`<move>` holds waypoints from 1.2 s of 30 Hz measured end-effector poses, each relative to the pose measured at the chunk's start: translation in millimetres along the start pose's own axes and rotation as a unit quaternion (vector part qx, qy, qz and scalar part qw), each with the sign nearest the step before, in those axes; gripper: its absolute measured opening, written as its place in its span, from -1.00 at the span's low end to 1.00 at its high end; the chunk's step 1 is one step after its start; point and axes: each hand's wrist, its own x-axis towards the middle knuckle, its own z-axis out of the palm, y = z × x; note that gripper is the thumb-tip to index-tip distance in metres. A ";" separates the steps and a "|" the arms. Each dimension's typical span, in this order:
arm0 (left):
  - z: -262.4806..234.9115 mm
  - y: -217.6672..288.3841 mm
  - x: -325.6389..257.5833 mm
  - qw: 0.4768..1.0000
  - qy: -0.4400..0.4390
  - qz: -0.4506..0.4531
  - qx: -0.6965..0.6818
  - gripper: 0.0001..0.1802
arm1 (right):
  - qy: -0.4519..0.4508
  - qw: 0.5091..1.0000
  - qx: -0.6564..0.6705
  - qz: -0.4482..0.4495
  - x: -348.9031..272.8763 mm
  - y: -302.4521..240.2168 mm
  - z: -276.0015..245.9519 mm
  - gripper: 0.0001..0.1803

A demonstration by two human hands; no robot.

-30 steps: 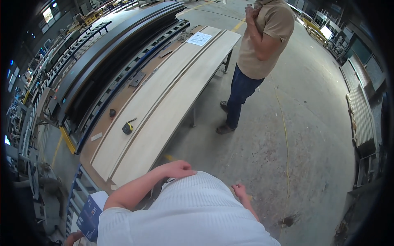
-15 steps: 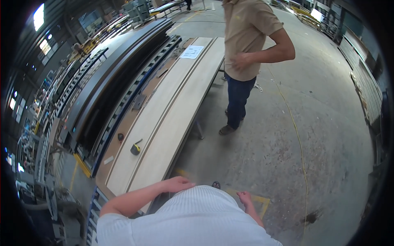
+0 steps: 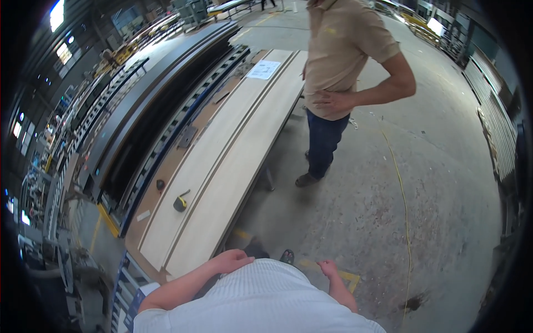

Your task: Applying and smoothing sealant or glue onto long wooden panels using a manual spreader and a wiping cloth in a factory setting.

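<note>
Pale wooden boards lie lengthwise on the bench, a yellow tape measure on the left one. Since a moment ago the view has closed in. Left hand rests flat, fingers loosely spread, just short of the boards' near end; right hand hangs open, empty. A co-worker stands beyond.

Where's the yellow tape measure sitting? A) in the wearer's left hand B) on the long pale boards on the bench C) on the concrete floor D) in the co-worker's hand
B: the yellow tape measure lies on the pale boards, apart from the left hand and the right hand, which both hold nothing.
</note>
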 end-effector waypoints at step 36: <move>-185.5 -160.3 330.1 0.998 0.018 -0.016 0.050 -0.33 | -0.012 1.000 -0.020 -0.002 69.3 -342.9 28.0 -0.43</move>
